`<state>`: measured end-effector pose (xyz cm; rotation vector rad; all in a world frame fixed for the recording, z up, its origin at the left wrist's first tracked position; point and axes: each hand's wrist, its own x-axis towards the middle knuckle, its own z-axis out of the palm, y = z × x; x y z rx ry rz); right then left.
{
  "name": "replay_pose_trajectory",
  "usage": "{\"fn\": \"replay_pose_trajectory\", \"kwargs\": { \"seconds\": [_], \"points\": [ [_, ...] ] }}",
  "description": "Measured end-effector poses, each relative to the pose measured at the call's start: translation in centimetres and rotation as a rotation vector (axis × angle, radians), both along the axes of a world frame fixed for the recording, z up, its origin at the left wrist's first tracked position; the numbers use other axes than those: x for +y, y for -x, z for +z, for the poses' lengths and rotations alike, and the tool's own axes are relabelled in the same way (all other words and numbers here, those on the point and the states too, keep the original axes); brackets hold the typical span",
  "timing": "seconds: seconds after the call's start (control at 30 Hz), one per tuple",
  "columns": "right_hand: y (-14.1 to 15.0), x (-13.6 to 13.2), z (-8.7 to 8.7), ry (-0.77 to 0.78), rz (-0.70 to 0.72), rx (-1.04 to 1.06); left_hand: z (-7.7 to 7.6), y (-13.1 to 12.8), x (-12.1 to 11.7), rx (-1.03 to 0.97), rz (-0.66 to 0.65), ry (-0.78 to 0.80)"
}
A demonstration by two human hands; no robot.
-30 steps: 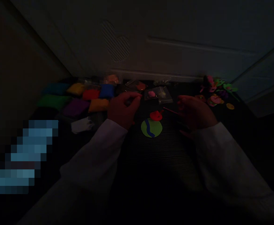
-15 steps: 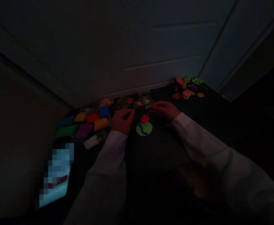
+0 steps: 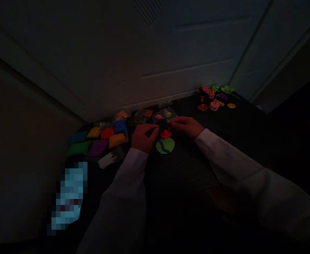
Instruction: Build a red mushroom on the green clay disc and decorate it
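A flat green clay disc (image 3: pixel 171 144) with a wavy blue strip (image 3: pixel 162 145) lies on the dark table (image 3: pixel 176 167). At its far edge is a small red clay piece (image 3: pixel 166 133), shaped like a pointed hat. Left of these, my left hand (image 3: pixel 143 137) is closed in a pinch; darkness hides whatever is between its fingertips. My right hand (image 3: pixel 189 127) is closed on the other side, its fingertips near the red piece. The thin pink stick that showed in it earlier is barely discernible now.
Bagged clay in several colours, including a purple bag (image 3: pixel 98 148), lies to the left. Small clear packets (image 3: pixel 159 116) sit behind my hands. Finished clay figures (image 3: pixel 214 105) stand at the back right, before a white panel (image 3: pixel 171 53). A bright blurred-out screen (image 3: pixel 70 197) glows at lower left.
My right hand has moved left and closer to the red piece, and the pink stick has become hard to see. My left hand keeps its pinch. The camera view has turned rightward.
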<state>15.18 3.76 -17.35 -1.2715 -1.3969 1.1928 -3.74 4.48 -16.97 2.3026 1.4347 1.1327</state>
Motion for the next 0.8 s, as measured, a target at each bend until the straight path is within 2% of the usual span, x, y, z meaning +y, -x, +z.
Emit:
{"fn": "replay_pose_trajectory", "kwargs": {
  "seconds": [0.27, 0.57, 0.8],
  "points": [
    [0.1, 0.6, -1.3, -0.12, 0.104, -0.096, -0.2, -0.6, 0.0, 0.061, -0.144, 0.008],
    [-0.2, 0.5, -1.1, -0.172, 0.001, -0.181, -0.1, -0.3, 0.2, 0.033, -0.036, 0.022],
    [-0.2, 0.6, -1.4, -0.189, 0.042, -0.205, -0.1, -0.7, -0.1, 0.048, -0.091, 0.042]
  ]
}}
